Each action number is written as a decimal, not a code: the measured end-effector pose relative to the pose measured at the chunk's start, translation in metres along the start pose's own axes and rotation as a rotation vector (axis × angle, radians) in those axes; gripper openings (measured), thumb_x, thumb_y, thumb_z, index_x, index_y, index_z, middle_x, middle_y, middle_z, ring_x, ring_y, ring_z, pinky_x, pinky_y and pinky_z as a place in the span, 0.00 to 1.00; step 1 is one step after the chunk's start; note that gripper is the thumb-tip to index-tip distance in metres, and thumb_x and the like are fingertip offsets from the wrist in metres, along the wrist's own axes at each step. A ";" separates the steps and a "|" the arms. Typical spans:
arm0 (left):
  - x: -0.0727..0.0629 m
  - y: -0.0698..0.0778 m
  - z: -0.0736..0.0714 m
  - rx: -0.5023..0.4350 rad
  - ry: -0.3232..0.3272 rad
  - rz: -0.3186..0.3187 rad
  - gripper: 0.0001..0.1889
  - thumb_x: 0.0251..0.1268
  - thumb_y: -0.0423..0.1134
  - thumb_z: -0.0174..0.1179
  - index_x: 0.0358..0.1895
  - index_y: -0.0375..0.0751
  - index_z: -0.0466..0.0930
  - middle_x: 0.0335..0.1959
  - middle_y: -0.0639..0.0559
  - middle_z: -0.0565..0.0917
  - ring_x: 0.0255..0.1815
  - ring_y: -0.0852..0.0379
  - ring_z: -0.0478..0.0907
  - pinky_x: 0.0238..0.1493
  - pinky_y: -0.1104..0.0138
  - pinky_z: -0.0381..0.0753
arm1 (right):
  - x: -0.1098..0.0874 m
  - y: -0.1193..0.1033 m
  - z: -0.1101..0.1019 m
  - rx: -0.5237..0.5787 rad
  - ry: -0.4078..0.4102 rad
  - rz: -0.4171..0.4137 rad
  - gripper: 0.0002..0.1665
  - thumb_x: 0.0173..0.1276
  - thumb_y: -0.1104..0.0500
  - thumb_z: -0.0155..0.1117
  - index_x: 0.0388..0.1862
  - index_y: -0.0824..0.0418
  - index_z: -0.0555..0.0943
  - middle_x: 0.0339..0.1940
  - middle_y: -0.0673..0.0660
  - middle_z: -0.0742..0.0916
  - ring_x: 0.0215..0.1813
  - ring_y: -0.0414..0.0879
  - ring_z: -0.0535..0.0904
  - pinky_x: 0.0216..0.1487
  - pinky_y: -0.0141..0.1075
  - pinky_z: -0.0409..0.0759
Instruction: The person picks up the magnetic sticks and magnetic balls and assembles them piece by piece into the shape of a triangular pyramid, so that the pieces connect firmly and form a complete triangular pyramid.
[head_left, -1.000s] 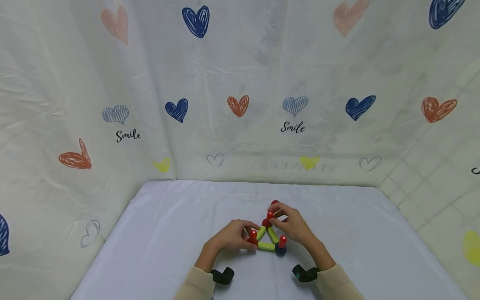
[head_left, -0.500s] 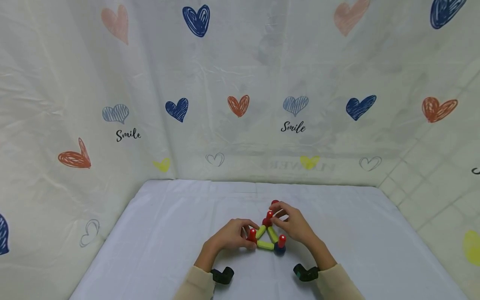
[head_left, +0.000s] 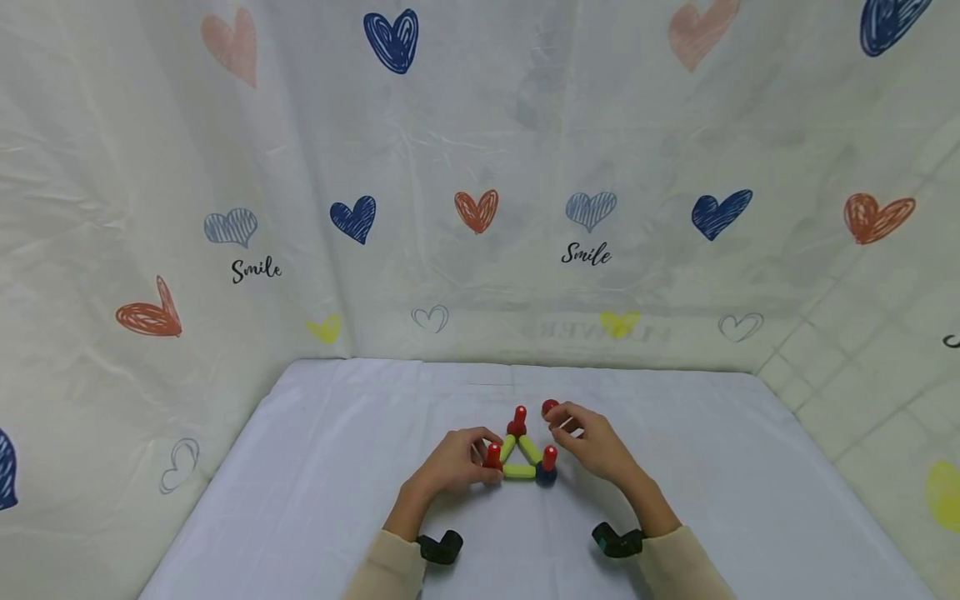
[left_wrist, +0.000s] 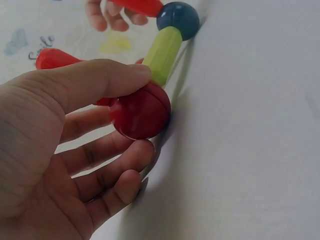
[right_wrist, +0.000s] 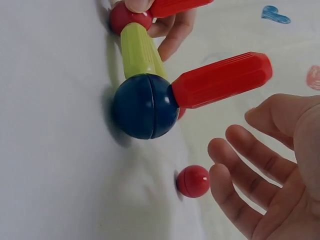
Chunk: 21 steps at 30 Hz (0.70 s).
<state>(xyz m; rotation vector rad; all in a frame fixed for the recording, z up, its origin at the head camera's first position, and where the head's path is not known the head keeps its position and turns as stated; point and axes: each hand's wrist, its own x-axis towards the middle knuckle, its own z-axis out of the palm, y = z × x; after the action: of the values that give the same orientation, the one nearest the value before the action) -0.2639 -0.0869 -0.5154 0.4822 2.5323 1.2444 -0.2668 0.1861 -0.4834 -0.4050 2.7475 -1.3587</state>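
Observation:
A triangle of yellow-green magnetic rods lies on the table, joined by balls at its corners. Two corner balls are red; the near right one is a dark blue ball. From each corner a red rod stands up. My left hand grips the left corner's red ball, thumb on top and fingers beneath. With fingers loosely bent and holding nothing, my right hand hovers right of the triangle. Its fingertips are close to a loose red ball; whether they touch, I cannot tell.
A white cloth covers the table. Behind it hangs a pale curtain printed with hearts and the word Smile. Dark wrist cameras sit on both wrists, above beige sleeves.
The triangle has shifted left and away from me, with my left hand on it. My right hand has come off the far corner's red rod. The loose red ball has stayed put.

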 end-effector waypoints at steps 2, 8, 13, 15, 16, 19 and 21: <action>0.000 -0.002 -0.002 0.004 0.020 -0.003 0.25 0.56 0.47 0.76 0.59 0.54 0.82 0.37 0.57 0.82 0.36 0.56 0.78 0.34 0.66 0.79 | 0.000 0.000 -0.001 0.000 -0.018 -0.003 0.11 0.73 0.63 0.63 0.53 0.58 0.81 0.46 0.57 0.86 0.46 0.47 0.81 0.44 0.33 0.82; -0.002 -0.006 -0.009 -0.002 0.022 0.022 0.25 0.57 0.49 0.76 0.59 0.55 0.82 0.38 0.59 0.82 0.37 0.57 0.78 0.36 0.67 0.80 | 0.000 0.003 -0.005 -0.006 -0.109 -0.033 0.12 0.72 0.63 0.63 0.53 0.59 0.81 0.44 0.52 0.86 0.46 0.47 0.81 0.45 0.33 0.82; -0.006 -0.009 -0.020 -0.044 0.004 0.076 0.19 0.58 0.49 0.76 0.53 0.60 0.85 0.41 0.60 0.84 0.40 0.57 0.80 0.41 0.66 0.81 | -0.001 0.004 -0.009 -0.007 -0.208 -0.080 0.11 0.72 0.62 0.65 0.51 0.56 0.81 0.46 0.52 0.87 0.47 0.48 0.82 0.45 0.34 0.81; -0.007 -0.010 -0.023 -0.065 -0.001 0.085 0.15 0.59 0.48 0.75 0.50 0.61 0.86 0.41 0.60 0.85 0.41 0.57 0.81 0.43 0.65 0.81 | -0.002 0.004 -0.010 -0.002 -0.245 -0.095 0.10 0.71 0.62 0.65 0.49 0.53 0.82 0.46 0.52 0.87 0.48 0.49 0.81 0.45 0.35 0.81; -0.008 -0.011 -0.025 -0.071 -0.003 0.082 0.14 0.59 0.48 0.75 0.49 0.63 0.86 0.42 0.60 0.86 0.42 0.58 0.81 0.44 0.65 0.81 | -0.003 0.004 -0.011 -0.002 -0.264 -0.102 0.10 0.71 0.62 0.66 0.49 0.52 0.82 0.46 0.52 0.87 0.48 0.49 0.81 0.45 0.35 0.81; -0.008 -0.013 -0.028 -0.092 -0.017 0.092 0.12 0.61 0.47 0.74 0.48 0.60 0.87 0.42 0.60 0.87 0.43 0.58 0.82 0.45 0.64 0.82 | -0.003 0.004 -0.011 0.006 -0.309 -0.108 0.09 0.71 0.60 0.67 0.48 0.51 0.82 0.45 0.52 0.87 0.48 0.50 0.81 0.44 0.36 0.81; -0.008 -0.014 -0.028 -0.096 -0.024 0.100 0.12 0.62 0.47 0.73 0.48 0.58 0.88 0.42 0.59 0.88 0.44 0.58 0.83 0.46 0.63 0.82 | -0.004 0.004 -0.011 0.008 -0.320 -0.107 0.09 0.71 0.59 0.68 0.48 0.51 0.82 0.44 0.52 0.87 0.47 0.50 0.81 0.44 0.36 0.81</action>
<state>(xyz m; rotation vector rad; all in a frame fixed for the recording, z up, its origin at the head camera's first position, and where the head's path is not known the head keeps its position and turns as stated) -0.2697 -0.1183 -0.5087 0.6042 2.4421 1.3795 -0.2659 0.1976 -0.4803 -0.7102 2.4893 -1.2034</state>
